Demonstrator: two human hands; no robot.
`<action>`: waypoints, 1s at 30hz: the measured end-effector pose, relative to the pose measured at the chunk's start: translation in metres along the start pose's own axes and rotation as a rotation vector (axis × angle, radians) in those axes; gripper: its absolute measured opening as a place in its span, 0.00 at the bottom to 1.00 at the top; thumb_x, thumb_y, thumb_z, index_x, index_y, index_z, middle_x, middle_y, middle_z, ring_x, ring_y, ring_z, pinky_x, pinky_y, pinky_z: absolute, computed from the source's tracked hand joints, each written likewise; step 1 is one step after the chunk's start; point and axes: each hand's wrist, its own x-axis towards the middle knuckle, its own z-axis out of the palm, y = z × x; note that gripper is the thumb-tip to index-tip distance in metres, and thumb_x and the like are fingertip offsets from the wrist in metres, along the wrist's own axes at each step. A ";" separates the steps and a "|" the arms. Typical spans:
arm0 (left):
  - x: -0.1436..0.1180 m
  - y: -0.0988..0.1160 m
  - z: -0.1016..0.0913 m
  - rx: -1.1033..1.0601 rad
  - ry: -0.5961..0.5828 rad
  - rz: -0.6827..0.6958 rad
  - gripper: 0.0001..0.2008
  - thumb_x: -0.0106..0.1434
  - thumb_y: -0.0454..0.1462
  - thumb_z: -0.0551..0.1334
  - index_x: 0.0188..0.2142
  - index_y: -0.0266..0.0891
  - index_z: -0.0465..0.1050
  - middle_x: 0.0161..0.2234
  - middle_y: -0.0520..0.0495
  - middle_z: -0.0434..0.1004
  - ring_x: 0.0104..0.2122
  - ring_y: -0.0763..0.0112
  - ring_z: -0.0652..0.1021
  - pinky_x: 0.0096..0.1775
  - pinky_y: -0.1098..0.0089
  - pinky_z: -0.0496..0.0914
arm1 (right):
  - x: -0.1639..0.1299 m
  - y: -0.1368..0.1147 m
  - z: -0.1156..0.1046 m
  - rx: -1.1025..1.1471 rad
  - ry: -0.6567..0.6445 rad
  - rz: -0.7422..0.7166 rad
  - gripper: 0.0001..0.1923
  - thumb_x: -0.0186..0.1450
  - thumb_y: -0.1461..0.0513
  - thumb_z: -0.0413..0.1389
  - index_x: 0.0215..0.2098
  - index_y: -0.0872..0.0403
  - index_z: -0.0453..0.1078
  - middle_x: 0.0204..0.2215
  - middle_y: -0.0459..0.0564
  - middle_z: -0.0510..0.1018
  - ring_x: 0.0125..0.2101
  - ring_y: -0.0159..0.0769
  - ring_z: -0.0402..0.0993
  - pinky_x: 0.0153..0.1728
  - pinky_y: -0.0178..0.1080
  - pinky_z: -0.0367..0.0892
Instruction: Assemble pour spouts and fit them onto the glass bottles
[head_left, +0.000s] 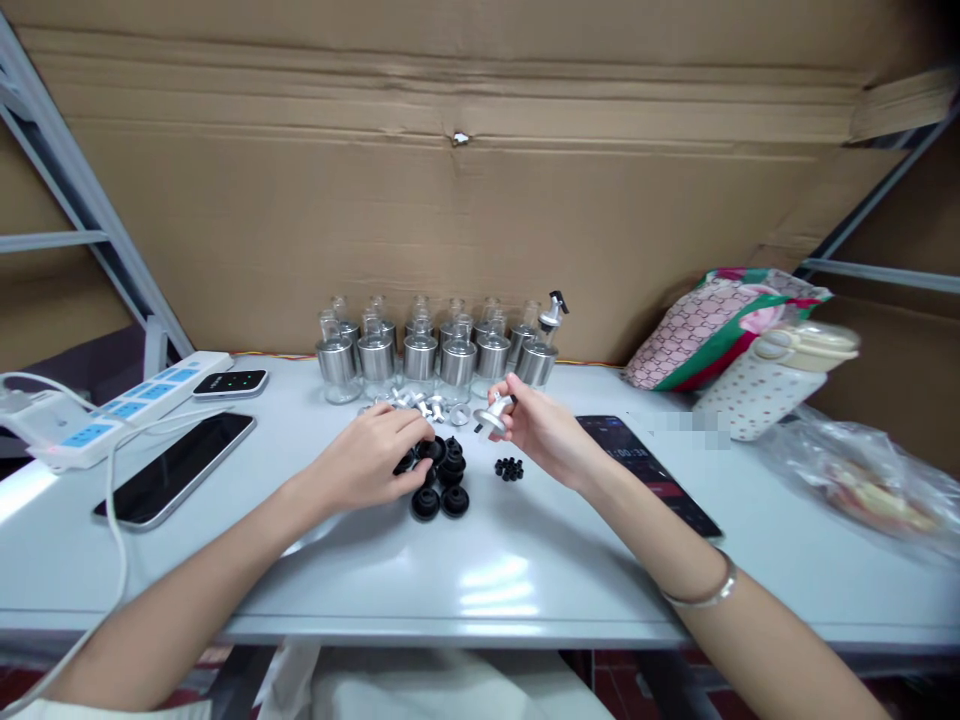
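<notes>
My right hand [544,430] pinches a silver-white pourer spout [493,416], held tilted above the table. My left hand [379,455] reaches over a cluster of black ribbed stoppers [454,500], its thumb and fingers closed around one black stopper [430,450]. Close to the right hand lies a small group of tiny black caps [509,469]. More silver spout parts [431,405] are scattered just behind the left hand, partly covered by it. At the back, glass bottles with steel sleeves [420,357] stand in two rows. One front bottle at the right end bears a fitted pourer [554,311].
Left on the table [360,585] are a power strip [135,405], a phone [180,470], a small black-topped device [231,383] and a white cable [112,500]. On the right lie another phone [649,470], a patterned pouch [705,330], a dotted bottle [765,385] and a plastic bag [877,485].
</notes>
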 end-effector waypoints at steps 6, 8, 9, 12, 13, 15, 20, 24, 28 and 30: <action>0.000 0.003 0.006 0.025 0.187 -0.007 0.03 0.66 0.35 0.54 0.36 0.37 0.62 0.33 0.47 0.74 0.32 0.67 0.75 0.38 0.65 0.66 | 0.000 0.008 0.000 0.003 -0.011 0.022 0.22 0.55 0.44 0.61 0.27 0.55 0.67 0.22 0.43 0.67 0.23 0.28 0.62 0.25 0.33 0.61; 0.000 0.005 0.010 0.021 0.253 0.010 0.02 0.66 0.34 0.55 0.36 0.37 0.62 0.34 0.46 0.75 0.35 0.67 0.76 0.39 0.65 0.67 | -0.002 0.009 0.002 0.002 -0.073 0.067 0.22 0.55 0.44 0.61 0.28 0.55 0.67 0.27 0.46 0.71 0.26 0.30 0.66 0.26 0.33 0.63; 0.000 0.006 0.012 0.014 0.277 0.024 0.02 0.66 0.34 0.55 0.36 0.37 0.62 0.34 0.46 0.75 0.36 0.67 0.76 0.40 0.65 0.67 | -0.004 0.008 0.003 0.002 -0.110 0.087 0.22 0.56 0.44 0.61 0.28 0.54 0.66 0.29 0.47 0.72 0.28 0.31 0.68 0.27 0.34 0.64; -0.001 0.009 0.015 -0.008 0.296 0.035 0.02 0.66 0.35 0.55 0.36 0.38 0.62 0.34 0.47 0.76 0.36 0.68 0.77 0.42 0.65 0.67 | -0.006 0.007 0.005 -0.020 -0.201 0.117 0.22 0.57 0.44 0.60 0.29 0.54 0.66 0.34 0.50 0.75 0.30 0.33 0.71 0.26 0.34 0.63; -0.001 0.009 0.015 -0.012 0.291 0.028 0.03 0.67 0.35 0.55 0.36 0.38 0.62 0.34 0.47 0.76 0.35 0.68 0.77 0.42 0.64 0.67 | -0.007 0.007 0.005 -0.028 -0.217 0.116 0.22 0.57 0.44 0.60 0.29 0.54 0.66 0.34 0.51 0.75 0.29 0.33 0.71 0.24 0.33 0.62; -0.001 0.009 0.015 -0.007 0.274 0.018 0.04 0.67 0.36 0.55 0.36 0.38 0.62 0.33 0.47 0.76 0.35 0.68 0.77 0.42 0.63 0.68 | -0.006 0.006 0.004 -0.036 -0.231 0.099 0.23 0.57 0.44 0.59 0.29 0.55 0.65 0.34 0.51 0.76 0.27 0.32 0.71 0.22 0.33 0.60; -0.001 0.007 0.019 0.020 0.266 0.043 0.06 0.68 0.37 0.55 0.35 0.37 0.62 0.32 0.46 0.75 0.34 0.66 0.76 0.41 0.63 0.68 | -0.006 0.004 0.005 -0.039 -0.244 0.084 0.24 0.57 0.43 0.59 0.29 0.55 0.65 0.32 0.51 0.77 0.26 0.33 0.72 0.23 0.33 0.61; -0.001 0.008 0.020 0.026 0.283 0.056 0.06 0.69 0.38 0.53 0.36 0.37 0.63 0.33 0.46 0.75 0.34 0.67 0.76 0.41 0.64 0.68 | -0.006 0.006 0.006 -0.045 -0.219 0.067 0.24 0.57 0.43 0.59 0.28 0.55 0.65 0.33 0.50 0.77 0.28 0.34 0.73 0.25 0.34 0.62; -0.001 0.011 0.019 0.031 0.257 0.033 0.11 0.70 0.39 0.51 0.33 0.37 0.63 0.32 0.46 0.75 0.33 0.69 0.75 0.42 0.64 0.67 | -0.004 0.008 0.003 -0.073 -0.256 0.069 0.24 0.57 0.43 0.59 0.29 0.55 0.66 0.34 0.51 0.77 0.27 0.33 0.73 0.27 0.36 0.63; -0.001 0.013 0.018 0.034 0.240 0.038 0.12 0.71 0.39 0.50 0.31 0.37 0.63 0.32 0.47 0.75 0.32 0.70 0.74 0.42 0.64 0.66 | -0.003 0.008 0.001 -0.082 -0.275 0.068 0.24 0.57 0.43 0.59 0.29 0.56 0.66 0.33 0.51 0.77 0.26 0.33 0.73 0.27 0.36 0.64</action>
